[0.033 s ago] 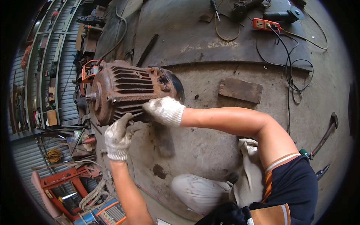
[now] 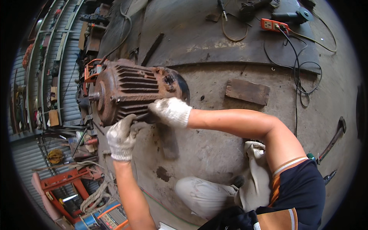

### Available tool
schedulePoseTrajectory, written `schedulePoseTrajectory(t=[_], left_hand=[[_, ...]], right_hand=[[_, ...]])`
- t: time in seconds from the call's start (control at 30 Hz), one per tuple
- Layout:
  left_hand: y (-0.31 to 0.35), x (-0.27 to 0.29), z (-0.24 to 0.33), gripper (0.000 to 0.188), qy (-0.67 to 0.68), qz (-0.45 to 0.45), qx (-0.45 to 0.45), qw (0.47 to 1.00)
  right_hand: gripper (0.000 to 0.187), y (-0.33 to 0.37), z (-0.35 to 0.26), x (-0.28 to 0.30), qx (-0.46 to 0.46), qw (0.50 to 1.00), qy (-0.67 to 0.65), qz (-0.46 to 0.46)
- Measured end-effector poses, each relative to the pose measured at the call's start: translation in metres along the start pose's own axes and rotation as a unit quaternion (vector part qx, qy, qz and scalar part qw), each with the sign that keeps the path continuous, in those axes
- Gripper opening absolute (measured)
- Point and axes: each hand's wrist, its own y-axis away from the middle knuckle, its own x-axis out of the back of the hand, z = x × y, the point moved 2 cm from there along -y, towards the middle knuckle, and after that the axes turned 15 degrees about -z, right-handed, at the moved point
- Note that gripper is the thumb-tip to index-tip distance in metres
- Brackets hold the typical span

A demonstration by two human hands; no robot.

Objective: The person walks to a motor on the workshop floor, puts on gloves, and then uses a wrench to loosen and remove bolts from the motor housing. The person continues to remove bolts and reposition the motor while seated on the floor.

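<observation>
Rusty motor point(image 2: 132, 74), near side

Left hand point(image 2: 121, 138) is reaching up to the lower fins point(image 2: 128, 109), fingers half bent; right hand point(image 2: 171, 111) is resting against the motor, fingers curled in; whether either is gripping anything, cannot tell; motor is lying ahead of the person, shaft point(image 2: 93, 97) pointing left; wood block point(image 2: 247, 92) is sitting to its right; grinder point(image 2: 292, 17) is lying beside a power strip point(image 2: 273, 25).

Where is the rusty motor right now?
In the head view, the motor sits left of centre, with the right hand at its near side and the left hand just below.
</observation>
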Motion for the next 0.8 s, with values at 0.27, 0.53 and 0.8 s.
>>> schedulePoseTrajectory(t=[0.27,0.53,0.8], left_hand=[[-0.026,-0.016,0.030,0.038,0.055,0.107,0.258,0.959],[-0.045,-0.006,0.040,0.031,0.037,0.061,0.341,0.937],[-0.037,-0.017,0.040,0.025,0.210,0.134,0.360,0.899]], right_hand=[[0.051,0.020,0.044,0.025,-0.167,0.981,-0.079,-0.060],[0.051,0.022,0.050,0.040,-0.187,0.977,-0.104,-0.025],[0.043,0.017,0.035,0.046,-0.113,0.985,-0.121,-0.040]])
